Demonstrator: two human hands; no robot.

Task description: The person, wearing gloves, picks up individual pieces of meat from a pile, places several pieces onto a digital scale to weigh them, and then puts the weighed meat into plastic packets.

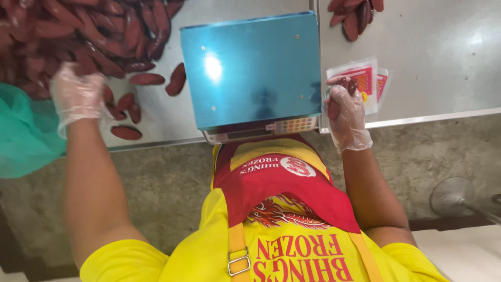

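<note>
Dark red sausages (78, 36), blue scale (250, 68), grey steel table (443, 52), green bag (23, 130).

A flat clear packet (365, 78) with a red and white printed label lay on the steel table, just right of the scale. A second similar packet (382, 83) peeked out behind it. On the scale's front edge there was a narrow dark display (245, 134) beside small coloured keys (295, 125)

Through the head camera I saw my gloved left hand (77, 96) resting at the edge of the heap of dark red sausages (83, 36) on the steel table (443, 47). My gloved right hand (345, 117) gripped a few sausages beside the clear printed packets (365, 78), just right of the blue-topped scale (250, 68).
</note>
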